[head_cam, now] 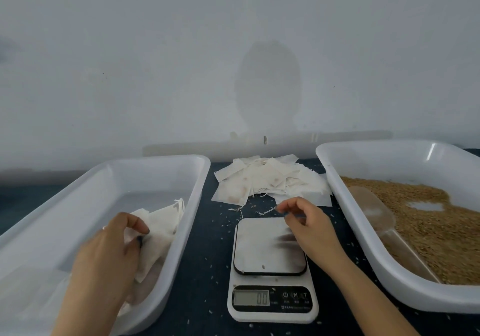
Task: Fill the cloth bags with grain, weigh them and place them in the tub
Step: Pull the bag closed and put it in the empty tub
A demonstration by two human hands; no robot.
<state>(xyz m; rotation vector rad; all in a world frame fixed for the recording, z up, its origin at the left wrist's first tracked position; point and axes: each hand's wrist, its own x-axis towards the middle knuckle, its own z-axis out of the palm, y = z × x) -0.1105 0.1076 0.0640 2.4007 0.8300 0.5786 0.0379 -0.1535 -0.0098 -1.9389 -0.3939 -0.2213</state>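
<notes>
My left hand (104,257) reaches into the white tub (197,180) on the left and grips a filled white cloth bag (161,226) lying on its floor. More pale bags lie under my wrist, blurred. My right hand (309,224) hovers over the far edge of the scale (270,247), fingers loosely curled and holding nothing. Its index fingertip is at the end of a drawstring trailing from the pile of empty cloth bags (270,182). The scale's plate is bare and its display shows zero. Brown grain (428,219) fills the right tub (337,180).
A clear plastic scoop (374,211) lies in the grain along the right tub's left wall. Loose grains are scattered over the dark tabletop (207,270) around the scale. A pale wall stands right behind the table.
</notes>
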